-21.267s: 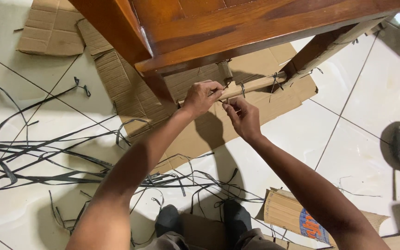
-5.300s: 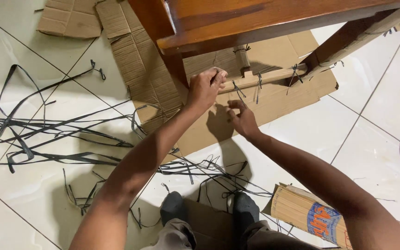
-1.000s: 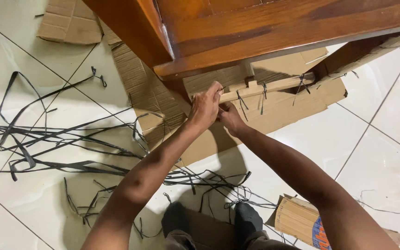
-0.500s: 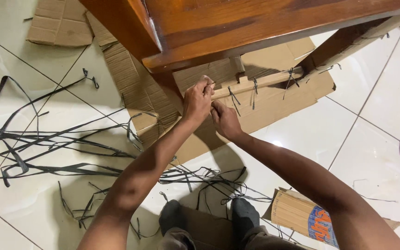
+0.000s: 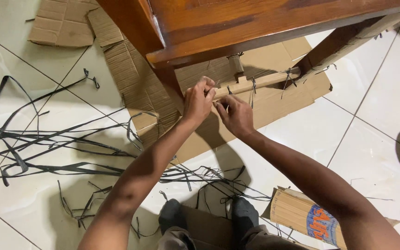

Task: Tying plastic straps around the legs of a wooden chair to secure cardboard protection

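Right, both your hands sit at frame centre, on the near end of the wrapped rail [image 5: 255,83] under the wooden table [image 5: 255,23]. Left hand [image 5: 197,99] is clenched over the rail's end by the table leg [image 5: 170,88]. Right hand [image 5: 234,113] is just beside it, fingertips pinched on a thin black tie [image 5: 222,97] at the rail; what exactly the pinch holds is too small to tell. More ties [image 5: 253,85] ring the rail further right. Judging by the loose black straps [image 5: 47,139] curling on the floor [image 5: 371,115] at left, the tie is light, thin, springy and likely slick, so take it close to the knot, not the tail. Rail wrapping looks like soft cardboard, dents easily. Flat cardboard sheet [image 5: 135,69] lies under the table; cardboard roll [image 5: 302,217] at lower right.
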